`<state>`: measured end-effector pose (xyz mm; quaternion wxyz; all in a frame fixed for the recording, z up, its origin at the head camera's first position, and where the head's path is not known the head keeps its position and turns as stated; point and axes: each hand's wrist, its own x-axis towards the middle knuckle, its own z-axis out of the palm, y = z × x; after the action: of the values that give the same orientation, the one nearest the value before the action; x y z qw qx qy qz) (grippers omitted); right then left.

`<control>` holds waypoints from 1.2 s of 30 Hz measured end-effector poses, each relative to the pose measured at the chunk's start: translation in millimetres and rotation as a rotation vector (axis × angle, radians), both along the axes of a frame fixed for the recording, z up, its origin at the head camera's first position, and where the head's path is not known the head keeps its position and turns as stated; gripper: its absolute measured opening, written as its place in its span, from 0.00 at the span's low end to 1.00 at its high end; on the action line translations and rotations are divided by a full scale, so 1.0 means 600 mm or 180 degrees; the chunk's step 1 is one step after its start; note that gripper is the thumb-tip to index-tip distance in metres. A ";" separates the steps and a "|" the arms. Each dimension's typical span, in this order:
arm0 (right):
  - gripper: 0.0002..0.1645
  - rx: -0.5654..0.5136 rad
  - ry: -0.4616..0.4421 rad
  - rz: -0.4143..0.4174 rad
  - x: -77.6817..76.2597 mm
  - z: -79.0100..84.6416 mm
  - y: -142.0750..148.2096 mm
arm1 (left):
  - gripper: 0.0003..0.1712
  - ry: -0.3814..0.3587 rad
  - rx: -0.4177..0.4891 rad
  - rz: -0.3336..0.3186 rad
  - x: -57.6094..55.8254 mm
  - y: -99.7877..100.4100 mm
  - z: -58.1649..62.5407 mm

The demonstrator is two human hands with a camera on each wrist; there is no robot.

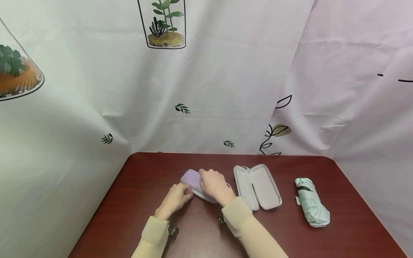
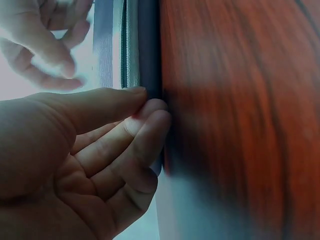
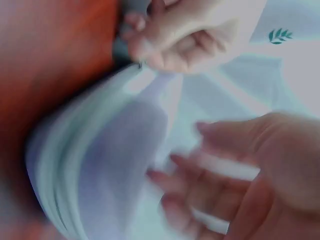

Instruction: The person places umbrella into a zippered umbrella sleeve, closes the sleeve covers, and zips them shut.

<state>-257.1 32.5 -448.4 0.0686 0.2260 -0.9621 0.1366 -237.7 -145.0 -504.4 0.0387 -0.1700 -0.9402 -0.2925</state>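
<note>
A light purple zip case (image 1: 191, 178) with a pale zipper band lies on the table between both hands. My left hand (image 1: 175, 197) is at its near left edge. In the left wrist view, that thumb and index finger pinch the edge beside the zipper (image 2: 125, 45); whether a zipper pull is between them is hidden. My right hand (image 1: 213, 183) is over the right part of the case. The right wrist view shows its fingers (image 3: 182, 210) loosely bent and apart, blurred, with nothing gripped, beside the case's purple top (image 3: 122, 145).
Right of the purple case, a pale grey hard case (image 1: 266, 186) lies unfolded with its inside up. Farther right is a folded mint-green umbrella (image 1: 312, 206). The dark red table (image 1: 193, 240) meets a white patterned curtain (image 1: 206, 89) at the back.
</note>
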 end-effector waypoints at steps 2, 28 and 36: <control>0.12 0.0118 0.0179 0.0449 -0.008 0.009 0.007 | 0.09 -0.0031 0.0026 0.0006 0.001 0.000 0.000; 0.33 0.2490 0.0964 0.1596 -0.070 0.013 0.030 | 0.09 -0.0148 0.0086 -0.0042 0.005 -0.003 -0.002; 0.42 0.2650 0.0886 0.1718 -0.073 0.001 0.021 | 0.08 -0.0159 0.0122 -0.0021 0.001 -0.005 0.001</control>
<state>-300.6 45.3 -447.7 0.0625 0.4905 -0.8240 -0.2765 -236.8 -147.8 -504.0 0.0175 -0.1650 -0.9346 -0.3148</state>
